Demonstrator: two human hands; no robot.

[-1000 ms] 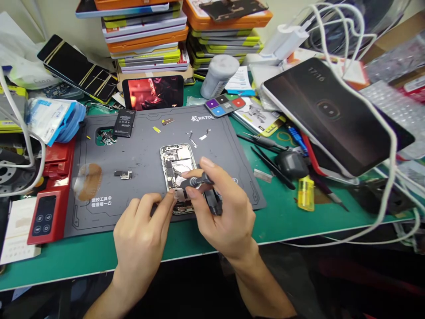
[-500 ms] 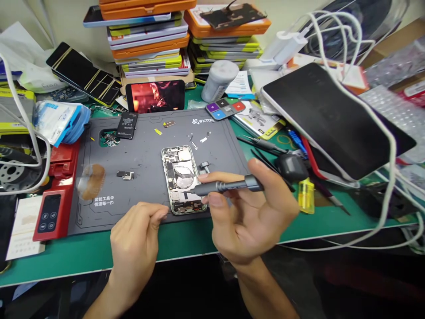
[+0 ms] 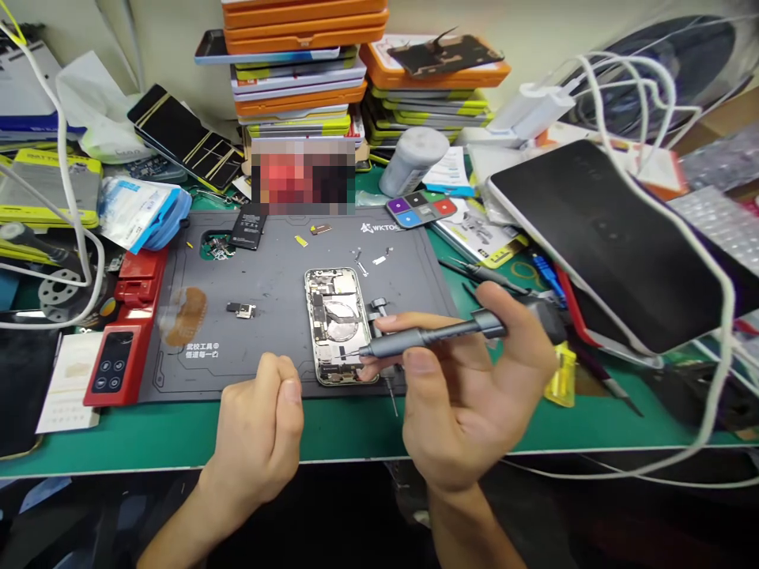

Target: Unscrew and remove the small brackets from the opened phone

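My right hand is closed around a grey pen-shaped screwdriver. The tool lies nearly level, and its thin tip points left over the lower part of an opened phone with bare inner parts. My left hand is curled shut left of the phone's lower end, apart from it; whatever lies between thumb and fingers is hidden. Beside the phone's right edge lies a second screwdriver, partly covered by my right hand. On the grey mat are a small phone part, a black battery and several tiny metal pieces.
A red device with a touch panel borders the mat on the left. Right of it lie a large black tablet, a white cable and a yellow bottle. Stacked orange boxes and a grey jar stand behind.
The camera view has shifted, so the bench sits further right in the picture. My left hand has drawn slightly away from the phone and turned. My right hand keeps hold of the screwdriver.
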